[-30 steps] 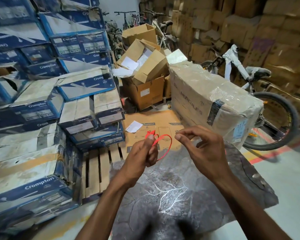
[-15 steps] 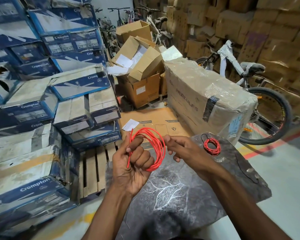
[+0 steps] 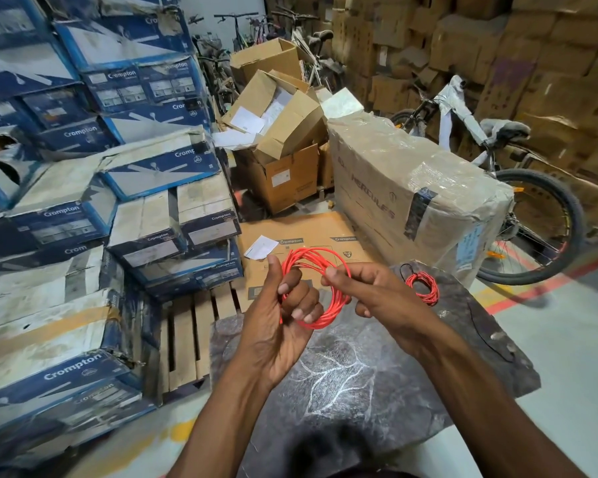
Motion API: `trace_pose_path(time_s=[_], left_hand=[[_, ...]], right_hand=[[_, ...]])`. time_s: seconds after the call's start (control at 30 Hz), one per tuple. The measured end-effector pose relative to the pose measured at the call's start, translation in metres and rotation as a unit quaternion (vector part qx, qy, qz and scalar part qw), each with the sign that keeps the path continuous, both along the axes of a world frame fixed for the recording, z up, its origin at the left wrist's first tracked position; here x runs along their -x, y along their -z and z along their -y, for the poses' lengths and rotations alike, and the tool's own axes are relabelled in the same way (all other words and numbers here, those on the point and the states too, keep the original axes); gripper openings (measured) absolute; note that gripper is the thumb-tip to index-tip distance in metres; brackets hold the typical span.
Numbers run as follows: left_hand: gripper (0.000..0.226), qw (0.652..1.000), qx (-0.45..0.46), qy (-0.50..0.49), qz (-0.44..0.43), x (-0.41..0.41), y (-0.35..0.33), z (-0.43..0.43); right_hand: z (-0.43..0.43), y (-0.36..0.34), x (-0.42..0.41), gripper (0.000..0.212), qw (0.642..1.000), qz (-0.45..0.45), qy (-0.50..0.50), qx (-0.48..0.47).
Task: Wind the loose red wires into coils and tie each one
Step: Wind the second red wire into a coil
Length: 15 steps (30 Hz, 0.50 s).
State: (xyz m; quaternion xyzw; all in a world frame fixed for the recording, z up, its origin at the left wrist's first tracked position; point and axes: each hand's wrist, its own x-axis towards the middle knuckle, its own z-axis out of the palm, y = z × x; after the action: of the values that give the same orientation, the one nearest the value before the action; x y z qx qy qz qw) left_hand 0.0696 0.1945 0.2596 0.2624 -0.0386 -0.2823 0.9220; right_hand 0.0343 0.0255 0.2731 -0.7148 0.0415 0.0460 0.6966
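A coil of red wire (image 3: 328, 312) hangs in the air above the grey felt mat (image 3: 359, 374). My left hand (image 3: 280, 319) grips the coil's left side, fingers curled through the loops and thumb up. My right hand (image 3: 370, 291) pinches the strands at the coil's upper right. A second, smaller red wire coil (image 3: 423, 288) lies on the mat's far right part, with a thin black tie trailing from it.
Blue and white Crompton boxes (image 3: 83, 219) are stacked at the left beside a wooden pallet (image 3: 194, 332). A flat carton (image 3: 308, 236) lies beyond the mat. A wrapped Hercules carton (image 3: 411, 188) and a bicycle (image 3: 518, 201) stand at the right.
A second ago my left hand held only a small red loop and my right hand pinched near it. Now the coil is large, with several turns, held by both hands.
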Motion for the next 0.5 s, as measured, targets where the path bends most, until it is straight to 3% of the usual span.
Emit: trace_pose_path(time_s=[0.23,0.33,0.43,0.5], left_hand=[[0.033,0.995,-0.079,-0.054,-0.013,0.003,0.011,0.004],[0.030,0.986,-0.151,-0.070,0.007,0.006,0.010,0.008],[0.033,0.953,-0.289,-0.064,0.062,0.005,0.013,0.007],[0.037,0.900,-0.416,-0.054,0.120,0.004,0.016,0.005]], right_hand=[[0.003,0.011,0.005,0.047,0.999,-0.016,0.005,-0.040],[0.004,0.015,0.006,0.036,0.999,-0.012,0.017,-0.044],[0.004,0.018,0.008,0.031,0.997,0.005,0.027,-0.066],[0.006,0.023,0.010,0.026,0.997,0.010,0.045,-0.066]])
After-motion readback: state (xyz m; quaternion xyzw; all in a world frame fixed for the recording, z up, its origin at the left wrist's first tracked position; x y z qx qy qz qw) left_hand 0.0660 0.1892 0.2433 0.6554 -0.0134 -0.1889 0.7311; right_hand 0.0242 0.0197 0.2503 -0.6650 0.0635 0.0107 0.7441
